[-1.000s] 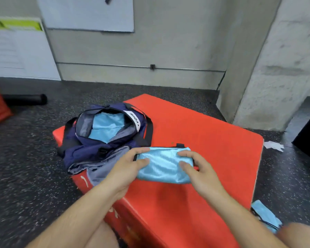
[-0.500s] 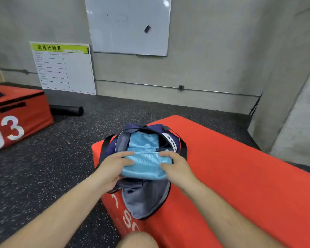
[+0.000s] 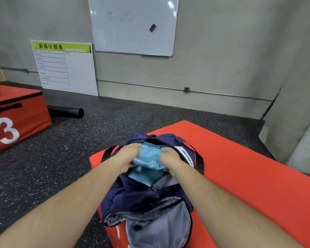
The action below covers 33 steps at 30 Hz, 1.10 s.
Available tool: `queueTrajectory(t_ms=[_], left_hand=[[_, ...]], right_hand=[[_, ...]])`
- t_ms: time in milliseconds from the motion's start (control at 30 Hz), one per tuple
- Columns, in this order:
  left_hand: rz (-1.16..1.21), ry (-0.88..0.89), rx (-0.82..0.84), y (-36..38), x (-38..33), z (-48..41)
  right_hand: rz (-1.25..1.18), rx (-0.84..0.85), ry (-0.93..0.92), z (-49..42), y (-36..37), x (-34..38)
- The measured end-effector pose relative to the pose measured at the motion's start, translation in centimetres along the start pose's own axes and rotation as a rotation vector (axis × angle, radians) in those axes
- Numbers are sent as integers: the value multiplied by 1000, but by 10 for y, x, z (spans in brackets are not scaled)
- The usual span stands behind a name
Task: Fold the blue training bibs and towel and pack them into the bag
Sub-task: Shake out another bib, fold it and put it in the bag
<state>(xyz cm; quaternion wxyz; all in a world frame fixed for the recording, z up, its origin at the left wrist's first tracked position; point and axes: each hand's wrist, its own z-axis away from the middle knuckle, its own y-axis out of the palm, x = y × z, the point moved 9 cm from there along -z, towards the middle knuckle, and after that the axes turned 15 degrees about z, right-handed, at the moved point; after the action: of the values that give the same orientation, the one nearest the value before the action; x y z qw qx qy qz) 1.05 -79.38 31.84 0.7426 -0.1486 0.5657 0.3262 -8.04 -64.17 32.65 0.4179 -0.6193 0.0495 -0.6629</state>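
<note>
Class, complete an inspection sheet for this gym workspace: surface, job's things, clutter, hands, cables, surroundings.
Surface: red padded box, bag on its left corner.
Job's things: unzipped navy fabric sports bag; folded light-blue fabric bib in its opening.
Clutter: black foam roller on the floor.
Hands: left hand and right hand grip the bib's ends.
Cables: nothing seen.
Surroundings: speckled dark floor, white wall whiteboard, second red box marked 3.
</note>
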Motion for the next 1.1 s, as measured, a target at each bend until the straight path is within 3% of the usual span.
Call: queueTrajectory(t_ms=[100,200,433,500,567,633,700,800,867,933,1033,1100], left_hand=[[-7,88,9,5,-6,-23],[-223,173,12,15,1,-37],[-344,313,-7,30,-1,-57],[-496,307,-31,28,4,-63],[-841,324,-116,26,7,-65],[-1089,445,-163,34,2,-58],[-978,545,-69,48,-2,-51],[-429,619,88,49,-14,-48],[-388,659,74,45,-20,-50],[-632,669,15,49,-17,-53],[-1361,718,-309,46,-12,-47],[-1657,884,-307,64,-8,-37]], right_hand=[[46,-128,-76,-25,-7,10],[179,-150,-133,-41,0,13],[81,-259,-101,-48,1,-2],[215,-243,-136,-49,5,0],[492,-243,-171,-47,12,2],[788,-283,-207,-42,16,7],[882,-267,-269,-41,22,11],[757,-182,-224,-48,24,2],[719,-213,-247,-50,20,3],[755,-278,-295,-50,17,6],[888,-317,-316,-51,17,8],[1035,-332,-360,-51,23,9]])
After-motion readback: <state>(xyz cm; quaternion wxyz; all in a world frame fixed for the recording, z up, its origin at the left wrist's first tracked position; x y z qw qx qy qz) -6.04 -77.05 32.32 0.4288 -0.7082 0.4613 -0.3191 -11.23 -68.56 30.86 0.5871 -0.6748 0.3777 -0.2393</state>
